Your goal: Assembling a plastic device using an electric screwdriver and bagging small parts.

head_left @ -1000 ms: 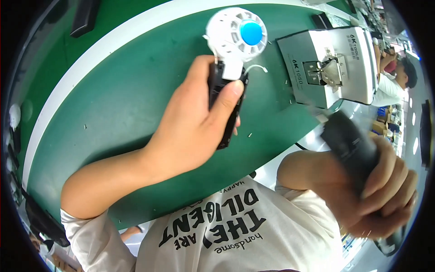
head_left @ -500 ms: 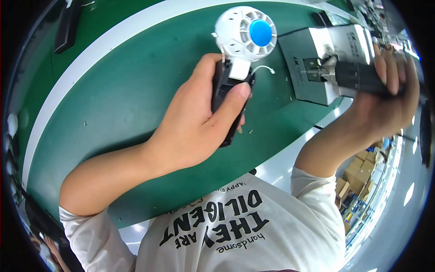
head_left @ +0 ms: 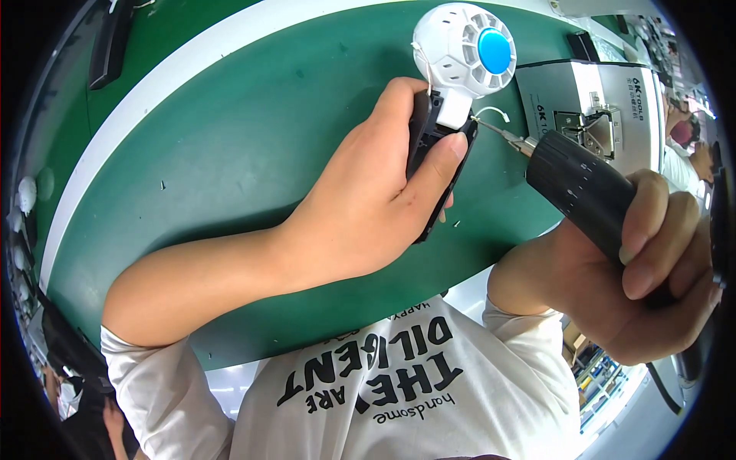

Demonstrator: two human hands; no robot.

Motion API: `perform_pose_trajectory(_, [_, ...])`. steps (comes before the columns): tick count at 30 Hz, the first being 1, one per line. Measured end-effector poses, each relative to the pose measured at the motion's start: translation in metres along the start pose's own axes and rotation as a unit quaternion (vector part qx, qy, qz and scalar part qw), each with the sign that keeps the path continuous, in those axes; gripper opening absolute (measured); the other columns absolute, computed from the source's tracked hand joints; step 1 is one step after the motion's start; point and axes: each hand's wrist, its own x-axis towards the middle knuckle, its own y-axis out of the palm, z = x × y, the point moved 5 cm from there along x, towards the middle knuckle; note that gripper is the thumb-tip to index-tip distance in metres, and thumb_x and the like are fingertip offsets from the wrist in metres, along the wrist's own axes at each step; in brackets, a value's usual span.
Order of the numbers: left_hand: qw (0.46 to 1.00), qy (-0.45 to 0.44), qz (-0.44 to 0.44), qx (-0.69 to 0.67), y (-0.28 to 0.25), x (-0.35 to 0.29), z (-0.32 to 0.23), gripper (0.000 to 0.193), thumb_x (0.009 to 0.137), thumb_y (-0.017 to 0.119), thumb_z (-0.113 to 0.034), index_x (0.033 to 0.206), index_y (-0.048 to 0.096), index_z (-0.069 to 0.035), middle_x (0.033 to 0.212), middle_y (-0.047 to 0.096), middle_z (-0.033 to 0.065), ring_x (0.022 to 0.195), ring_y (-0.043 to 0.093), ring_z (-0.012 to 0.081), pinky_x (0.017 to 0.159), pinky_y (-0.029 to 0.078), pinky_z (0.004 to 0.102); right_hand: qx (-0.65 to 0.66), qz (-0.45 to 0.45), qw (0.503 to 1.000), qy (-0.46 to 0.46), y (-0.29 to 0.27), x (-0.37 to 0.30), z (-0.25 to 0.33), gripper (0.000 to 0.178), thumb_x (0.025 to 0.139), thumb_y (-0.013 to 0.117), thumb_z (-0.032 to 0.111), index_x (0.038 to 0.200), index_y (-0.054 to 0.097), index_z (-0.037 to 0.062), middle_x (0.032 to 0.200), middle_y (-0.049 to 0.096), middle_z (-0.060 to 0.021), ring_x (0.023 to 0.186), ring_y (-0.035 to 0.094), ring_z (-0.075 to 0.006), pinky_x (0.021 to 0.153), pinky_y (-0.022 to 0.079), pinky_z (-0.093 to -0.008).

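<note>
My left hand is closed around the black handle of a small appliance that looks like a handheld fan. Its round white head has slots and a blue disc in the centre. A short white wire with a small plug sticks out on the right, beside the neck. Wrapped round a black electric screwdriver is my right hand. The driver's thin bit slants left to the handle's top right edge, just below the white neck; whether a screw sits there is too small to tell.
A grey-white screw feeder with a metal pick-up slot stands right of the fan head. Tiny screws lie scattered on the green work surface. A black block stands behind the feeder. Other people show at the right and lower left rims.
My right hand has brought the screwdriver from the screw feeder left and nearer, its bit now at the handle. My left hand has shifted the fan right and slightly away.
</note>
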Motion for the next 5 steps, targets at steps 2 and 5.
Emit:
perform_pose_trajectory(2, [1.0,0.007,0.001,0.009,0.0,-0.001,0.001,0.027,0.106,0.054,-0.022,0.118,0.045,0.0,0.098,0.062,0.0069,0.071,0.063,0.0107,0.062,0.054,0.0271,-0.038,-0.008,0.999,0.022,0.008,-0.001,-0.005,0.029,0.092,0.059,0.014,0.071,0.039,0.0167,0.065,0.041,0.0035,0.05,0.042,-0.0072,0.056,0.036,-0.0253])
perform_pose_trajectory(5, [0.999,0.001,0.0,0.044,-0.001,-0.004,0.001,0.028,0.106,0.056,-0.023,0.122,0.045,-0.002,0.095,0.063,0.0063,0.072,0.063,0.0112,0.063,0.054,0.0268,-0.124,-0.051,0.988,0.08,0.01,-0.007,-0.014,0.027,0.094,0.057,0.02,0.074,0.04,0.0165,0.07,0.042,0.0033,0.05,0.041,-0.0074,0.058,0.037,-0.025])
